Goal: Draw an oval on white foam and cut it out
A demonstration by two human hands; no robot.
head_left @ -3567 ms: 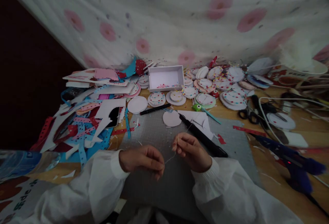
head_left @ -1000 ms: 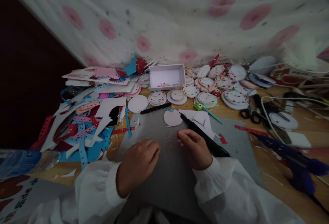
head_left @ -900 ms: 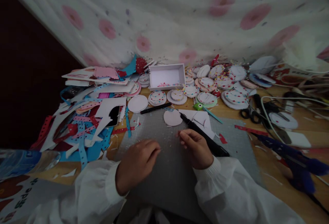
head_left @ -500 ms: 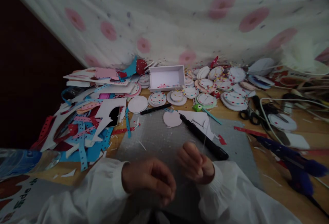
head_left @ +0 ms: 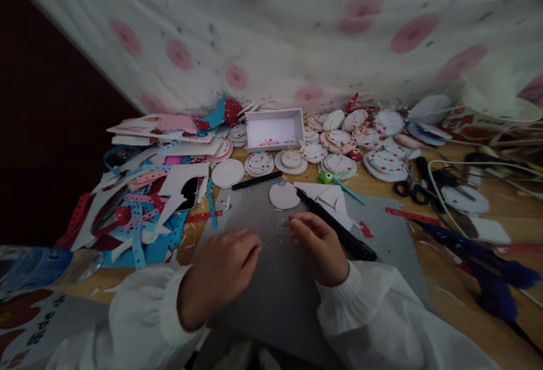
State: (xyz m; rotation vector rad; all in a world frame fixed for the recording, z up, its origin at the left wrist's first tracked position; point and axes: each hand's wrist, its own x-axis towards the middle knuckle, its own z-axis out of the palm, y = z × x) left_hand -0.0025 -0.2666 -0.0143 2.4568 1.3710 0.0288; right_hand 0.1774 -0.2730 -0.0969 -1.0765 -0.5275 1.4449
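Observation:
My left hand point(head_left: 223, 274) hovers over the grey cutting mat point(head_left: 271, 296), its fingers curled and thumb pressed against the index finger. Anything in that pinch is hidden or too small to name. To its right, my right hand point(head_left: 318, 242) has thumb and fingertips drawn together; I cannot make out what they hold. A black craft knife or thick pen point(head_left: 337, 226) lies just beyond the right hand. Behind it are a pale pink paper disc point(head_left: 284, 195) and a white paper offcut point(head_left: 326, 194).
Layered discs with colored dots point(head_left: 386, 163) line the back around a white box point(head_left: 275, 129). Paper scraps point(head_left: 139, 211) heap up on the left, near a plastic bottle point(head_left: 46, 268). Scissors point(head_left: 411, 189) and a blue glue gun point(head_left: 479, 262) lie right. A slim black pen point(head_left: 257, 180) rests behind the mat.
Both hands have moved forward over the mat; the left also shifted left, widening the space between them. A thin pale strand seen by the right hand before is no longer visible.

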